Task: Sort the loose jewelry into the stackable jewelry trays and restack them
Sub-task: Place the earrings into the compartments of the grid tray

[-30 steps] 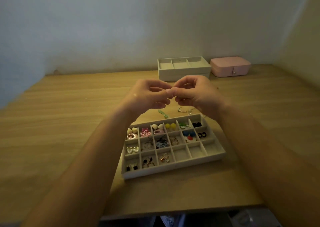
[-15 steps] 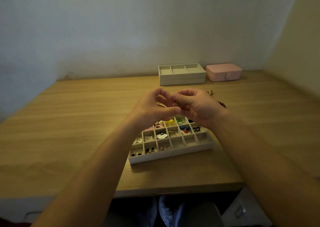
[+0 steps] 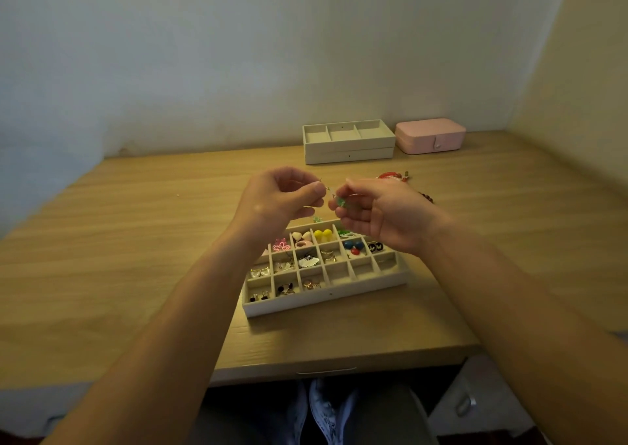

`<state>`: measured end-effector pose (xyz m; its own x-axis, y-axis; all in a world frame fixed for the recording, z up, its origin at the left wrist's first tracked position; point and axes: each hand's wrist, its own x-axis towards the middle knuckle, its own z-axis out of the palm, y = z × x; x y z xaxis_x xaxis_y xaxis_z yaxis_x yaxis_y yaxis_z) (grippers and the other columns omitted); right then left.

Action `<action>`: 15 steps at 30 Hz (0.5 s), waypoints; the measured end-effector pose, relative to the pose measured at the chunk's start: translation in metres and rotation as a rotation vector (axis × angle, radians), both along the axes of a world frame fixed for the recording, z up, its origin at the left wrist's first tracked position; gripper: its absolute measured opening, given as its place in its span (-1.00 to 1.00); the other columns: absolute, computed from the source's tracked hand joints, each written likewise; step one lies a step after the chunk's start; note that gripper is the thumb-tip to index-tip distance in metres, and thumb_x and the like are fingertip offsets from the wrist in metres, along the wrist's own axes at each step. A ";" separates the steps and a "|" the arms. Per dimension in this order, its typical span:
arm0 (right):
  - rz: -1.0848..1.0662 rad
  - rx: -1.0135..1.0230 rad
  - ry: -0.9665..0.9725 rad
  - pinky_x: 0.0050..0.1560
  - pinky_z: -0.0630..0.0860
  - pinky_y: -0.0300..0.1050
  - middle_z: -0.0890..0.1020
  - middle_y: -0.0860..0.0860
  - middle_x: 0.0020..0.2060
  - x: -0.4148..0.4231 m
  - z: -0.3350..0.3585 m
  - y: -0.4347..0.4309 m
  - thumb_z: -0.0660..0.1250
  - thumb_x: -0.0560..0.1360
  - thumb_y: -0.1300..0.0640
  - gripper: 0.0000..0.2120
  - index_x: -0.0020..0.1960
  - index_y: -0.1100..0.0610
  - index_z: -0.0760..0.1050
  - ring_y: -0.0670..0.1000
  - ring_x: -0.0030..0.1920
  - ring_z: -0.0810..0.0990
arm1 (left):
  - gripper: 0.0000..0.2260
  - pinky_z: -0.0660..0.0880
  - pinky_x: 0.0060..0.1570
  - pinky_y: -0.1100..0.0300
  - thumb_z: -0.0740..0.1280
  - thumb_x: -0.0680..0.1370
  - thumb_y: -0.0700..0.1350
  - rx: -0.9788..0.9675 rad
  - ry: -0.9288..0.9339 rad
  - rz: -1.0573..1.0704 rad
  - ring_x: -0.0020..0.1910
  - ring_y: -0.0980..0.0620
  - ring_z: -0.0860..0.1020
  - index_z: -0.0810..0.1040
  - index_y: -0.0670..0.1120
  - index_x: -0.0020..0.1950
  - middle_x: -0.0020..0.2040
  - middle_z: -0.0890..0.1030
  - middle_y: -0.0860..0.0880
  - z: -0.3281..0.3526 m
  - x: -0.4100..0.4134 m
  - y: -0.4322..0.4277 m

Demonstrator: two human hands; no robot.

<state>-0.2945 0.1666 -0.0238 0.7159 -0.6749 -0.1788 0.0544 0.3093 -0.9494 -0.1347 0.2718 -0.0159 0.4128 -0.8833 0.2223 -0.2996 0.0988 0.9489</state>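
Note:
A white tray (image 3: 326, 298) with many small compartments lies on the wooden table in front of me, most cells holding earrings and studs. Both hands are raised above its far edge. My left hand (image 3: 282, 200) pinches a thin metal hook between thumb and forefinger. My right hand (image 3: 377, 213) pinches a small green earring (image 3: 339, 202) at its fingertips. The two hands are a short gap apart. Another small green piece (image 3: 316, 219) lies on the table just behind the tray.
Two stacked white trays (image 3: 350, 152) stand at the back by the wall, a pink jewelry box (image 3: 430, 136) to their right. Red beaded jewelry (image 3: 390, 175) and dark beads (image 3: 427, 197) lie behind my right hand. The table's front edge is near my lap.
My hands were touching at the fingertips; they have since drawn a little apart, each holding a small piece. The view has pulled back and tilted down.

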 end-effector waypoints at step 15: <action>0.081 -0.235 0.191 -0.10 0.70 -0.15 0.75 0.16 -0.04 -0.024 -0.012 -0.010 0.38 0.55 0.32 -0.78 0.19 0.24 0.59 0.09 -0.03 0.75 | -0.89 0.66 -0.08 0.15 0.45 0.53 -0.20 0.094 -0.041 -0.013 -0.12 -0.04 0.70 0.67 -0.16 0.04 -0.14 0.73 -0.09 -0.006 0.003 -0.002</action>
<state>-0.3183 0.1565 -0.0362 0.7372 -0.6562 -0.1611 -0.1481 0.0758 -0.9861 -0.1321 0.2695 -0.0221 0.3933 -0.9063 0.1547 -0.3380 0.0140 0.9411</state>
